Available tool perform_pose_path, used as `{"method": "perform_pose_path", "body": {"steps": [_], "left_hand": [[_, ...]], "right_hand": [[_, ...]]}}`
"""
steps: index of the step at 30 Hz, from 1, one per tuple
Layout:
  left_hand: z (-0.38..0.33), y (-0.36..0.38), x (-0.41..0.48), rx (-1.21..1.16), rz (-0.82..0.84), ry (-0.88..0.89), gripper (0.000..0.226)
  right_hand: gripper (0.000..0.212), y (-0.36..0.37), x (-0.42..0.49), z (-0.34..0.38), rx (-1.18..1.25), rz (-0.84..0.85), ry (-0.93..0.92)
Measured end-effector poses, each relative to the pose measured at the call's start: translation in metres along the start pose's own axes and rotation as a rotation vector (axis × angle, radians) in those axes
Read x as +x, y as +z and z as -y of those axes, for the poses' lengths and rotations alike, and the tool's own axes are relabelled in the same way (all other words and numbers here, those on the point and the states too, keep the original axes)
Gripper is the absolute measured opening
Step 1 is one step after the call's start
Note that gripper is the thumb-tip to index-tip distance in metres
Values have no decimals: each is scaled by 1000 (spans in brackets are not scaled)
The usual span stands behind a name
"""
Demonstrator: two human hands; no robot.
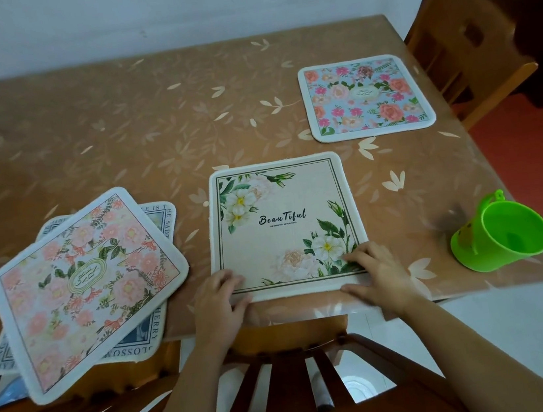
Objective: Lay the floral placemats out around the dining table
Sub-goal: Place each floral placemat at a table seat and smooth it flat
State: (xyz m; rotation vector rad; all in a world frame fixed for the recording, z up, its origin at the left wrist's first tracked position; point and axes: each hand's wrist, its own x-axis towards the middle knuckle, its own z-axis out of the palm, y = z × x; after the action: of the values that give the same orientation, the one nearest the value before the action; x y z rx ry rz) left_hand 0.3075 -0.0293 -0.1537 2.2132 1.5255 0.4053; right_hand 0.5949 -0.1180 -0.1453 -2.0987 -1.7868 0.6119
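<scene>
A beige placemat with white flowers and the word "Beautiful" lies flat at the table's near edge. My left hand grips its near left corner and my right hand grips its near right corner, fingers on top. A blue placemat with pink flowers lies flat at the far right. To the left, a pink floral placemat sits askew on top of a blue-and-white lettered placemat; both overhang the table's near edge.
The brown dining table has a glossy leaf-print cover. A green plastic cup lies tilted near the right front corner. One wooden chair is tucked in front of me, another wooden chair stands at the right side.
</scene>
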Motion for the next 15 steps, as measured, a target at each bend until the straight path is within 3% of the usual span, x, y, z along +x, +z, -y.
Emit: {"method": "perform_pose_path", "body": {"steps": [5, 9, 15], "left_hand": [[-3, 17, -1, 230, 206, 29, 53], [-23, 24, 5, 326, 205, 74, 58], [-39, 36, 39, 339, 185, 117, 57]], "right_hand": [[64, 8, 5, 0, -239, 140, -24], [59, 32, 18, 18, -350, 206, -18], [64, 49, 56, 29, -365, 153, -42]]}}
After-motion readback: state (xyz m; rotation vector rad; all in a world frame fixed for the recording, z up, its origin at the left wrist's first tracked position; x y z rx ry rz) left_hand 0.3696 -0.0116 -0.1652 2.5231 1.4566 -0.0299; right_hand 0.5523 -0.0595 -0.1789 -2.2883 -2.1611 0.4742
